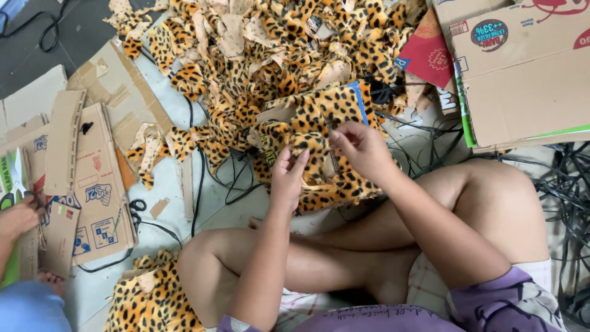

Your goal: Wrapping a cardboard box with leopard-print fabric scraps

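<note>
I sit cross-legged on the floor. My left hand (287,175) and my right hand (361,147) both pinch a piece of leopard-print plush fabric (319,117) that is wrapped over a flat cardboard form with a blue edge. The left fingers grip the fabric's lower fold near the middle. The right fingers hold its edge just to the right. The piece rests in front of my knees, against a big heap of leopard-print scraps (258,55).
Flattened cardboard pieces (92,178) lie at the left, where another person's hand (21,218) holds one. A large cardboard box (522,80) stands at the upper right. Black cables (200,184) cross the floor and tangle at the right. More leopard fabric (147,298) lies by my left knee.
</note>
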